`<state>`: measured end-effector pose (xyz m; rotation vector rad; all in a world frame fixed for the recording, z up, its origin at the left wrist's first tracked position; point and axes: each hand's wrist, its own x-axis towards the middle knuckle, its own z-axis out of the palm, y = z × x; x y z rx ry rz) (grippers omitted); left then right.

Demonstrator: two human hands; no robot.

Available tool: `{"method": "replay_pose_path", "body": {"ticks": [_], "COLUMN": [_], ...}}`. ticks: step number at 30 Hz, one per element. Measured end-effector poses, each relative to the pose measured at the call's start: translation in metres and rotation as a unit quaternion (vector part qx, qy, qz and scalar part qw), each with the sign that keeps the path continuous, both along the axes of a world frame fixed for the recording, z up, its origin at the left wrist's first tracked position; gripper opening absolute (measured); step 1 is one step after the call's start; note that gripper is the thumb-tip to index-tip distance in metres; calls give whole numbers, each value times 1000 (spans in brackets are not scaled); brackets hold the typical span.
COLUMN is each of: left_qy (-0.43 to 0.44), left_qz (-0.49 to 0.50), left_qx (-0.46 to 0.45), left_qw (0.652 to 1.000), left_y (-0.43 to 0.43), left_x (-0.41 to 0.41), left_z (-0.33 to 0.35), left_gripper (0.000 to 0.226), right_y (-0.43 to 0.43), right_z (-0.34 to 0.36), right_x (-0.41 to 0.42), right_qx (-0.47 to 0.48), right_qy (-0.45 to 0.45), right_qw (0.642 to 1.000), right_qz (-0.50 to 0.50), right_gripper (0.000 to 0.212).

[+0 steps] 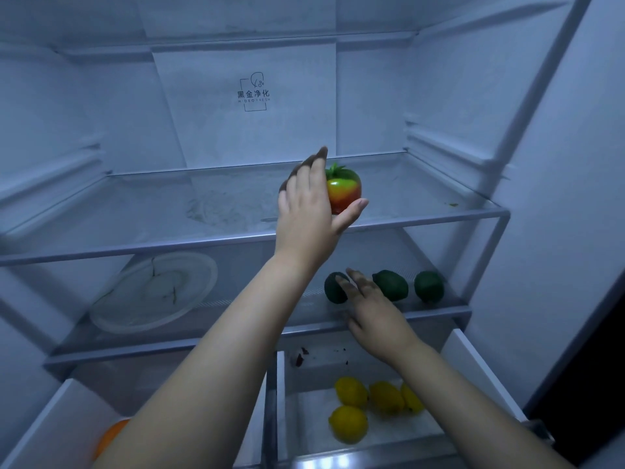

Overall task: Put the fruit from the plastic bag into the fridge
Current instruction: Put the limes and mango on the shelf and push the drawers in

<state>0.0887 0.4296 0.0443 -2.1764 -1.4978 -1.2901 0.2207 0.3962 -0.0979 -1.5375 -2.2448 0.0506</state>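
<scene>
A glossy red-and-yellow fruit with a green leafy top (345, 191) is at the front of the fridge's upper glass shelf (203, 245). My left hand (307, 214) holds it, fingers along its left side and thumb hooked under its right. I cannot tell whether the fruit rests on the glass. Three dark green fruits lie on the shelf below: left (333, 289), middle (392, 284), right (429, 286). My right hand (375, 313) reaches there with straight fingers, its fingertips touching the left green fruit. The plastic bag is out of view.
A cracked white plate (152, 292) lies on the left of the lower shelf. The open right drawer (473, 360) holds several yellow lemons (348, 424). An orange (111, 434) shows in the left drawer. The fridge's right wall stands close by.
</scene>
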Motion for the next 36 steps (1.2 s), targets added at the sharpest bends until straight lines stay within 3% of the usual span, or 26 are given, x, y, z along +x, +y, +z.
{"method": "replay_pose_path", "body": {"ticks": [14,28,36], "left_qy": [57,47,114], "left_qz": [-66,-36,-15], "left_qx": [1,-191,-203], "left_qw": [996,980,972], "left_y": [-67,-167,-196], "left_x": [-69,-147,-157], "left_z": [-62,-188,-218], "left_gripper": [68,71,60], "right_y": [-66,-120,-150], "right_z": [-9,-60,-74], "right_x": [-37,-82,-101], "right_qx": [15,2,53], "right_qy": [23,72,30], "right_qw": [1000,997,998], "right_qz": [13,6,-30], "right_gripper": [61,51,42]}}
